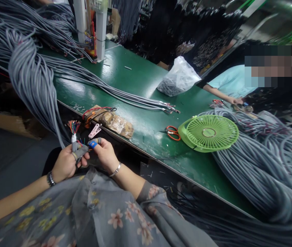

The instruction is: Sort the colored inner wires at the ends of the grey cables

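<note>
My left hand (66,163), with grey wrapping on its fingers, is closed around the end of a grey cable. Fanned-out coloured wires (74,127) stick up above it from a white stripped section (74,138). Close beside it, my right hand (106,154) pinches thin coloured wires between finger and thumb; its fingertips are wrapped, with blue tape on the thumb. The exact hold is partly hidden. A pink clothes peg (94,131) is just beyond my right fingers, near a brown block wrapped in clear tape (117,124) at the table edge.
On the green table (146,132) lie a bundle of grey cables (109,90), orange-handled scissors (173,133), a green fan (209,133) and a plastic bag (179,77). Thick cable bundles hang over the edge at left (32,72) and right (254,171). Another person's hand (234,100) works across the table.
</note>
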`<move>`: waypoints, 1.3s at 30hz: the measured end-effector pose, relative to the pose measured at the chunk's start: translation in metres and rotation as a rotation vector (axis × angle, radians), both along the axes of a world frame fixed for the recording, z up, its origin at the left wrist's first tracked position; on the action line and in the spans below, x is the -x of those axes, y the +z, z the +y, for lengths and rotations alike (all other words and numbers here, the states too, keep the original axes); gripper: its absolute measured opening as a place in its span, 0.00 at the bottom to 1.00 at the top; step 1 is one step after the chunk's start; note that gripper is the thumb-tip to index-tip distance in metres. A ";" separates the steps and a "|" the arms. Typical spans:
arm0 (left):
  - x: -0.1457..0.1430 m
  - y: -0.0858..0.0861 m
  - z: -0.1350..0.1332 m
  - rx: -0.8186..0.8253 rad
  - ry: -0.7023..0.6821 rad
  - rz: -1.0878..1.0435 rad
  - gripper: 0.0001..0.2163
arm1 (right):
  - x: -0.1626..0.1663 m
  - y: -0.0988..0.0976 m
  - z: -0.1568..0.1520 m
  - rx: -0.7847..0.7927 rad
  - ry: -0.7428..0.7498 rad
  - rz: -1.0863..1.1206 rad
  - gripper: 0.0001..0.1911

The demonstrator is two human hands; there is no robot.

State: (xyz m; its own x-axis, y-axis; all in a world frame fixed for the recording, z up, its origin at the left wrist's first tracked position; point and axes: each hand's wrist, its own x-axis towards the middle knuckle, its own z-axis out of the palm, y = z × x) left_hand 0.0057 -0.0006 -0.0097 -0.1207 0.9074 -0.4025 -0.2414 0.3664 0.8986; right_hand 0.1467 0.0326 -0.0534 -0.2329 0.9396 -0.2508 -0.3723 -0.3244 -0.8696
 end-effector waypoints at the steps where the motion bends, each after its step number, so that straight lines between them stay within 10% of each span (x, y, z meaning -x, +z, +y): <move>1: 0.000 0.000 0.000 0.007 0.016 -0.014 0.18 | -0.001 0.000 0.000 -0.008 -0.003 -0.004 0.27; 26: 0.007 0.016 0.005 0.004 -0.004 -0.160 0.18 | -0.009 0.001 0.046 0.099 0.132 0.081 0.31; 32: 0.008 0.009 0.012 0.018 -0.076 -0.158 0.15 | 0.002 -0.011 0.045 -0.080 -0.093 -0.070 0.32; 39: 0.004 0.002 0.014 0.036 -0.128 -0.131 0.17 | 0.010 -0.005 0.053 0.135 -0.023 0.174 0.30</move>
State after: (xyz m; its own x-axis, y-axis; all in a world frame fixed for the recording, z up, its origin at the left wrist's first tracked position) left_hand 0.0020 0.0136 -0.0080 0.0506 0.8969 -0.4393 -0.3048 0.4328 0.8484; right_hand 0.1369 0.0857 -0.0588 -0.2625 0.9059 -0.3324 -0.5216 -0.4230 -0.7409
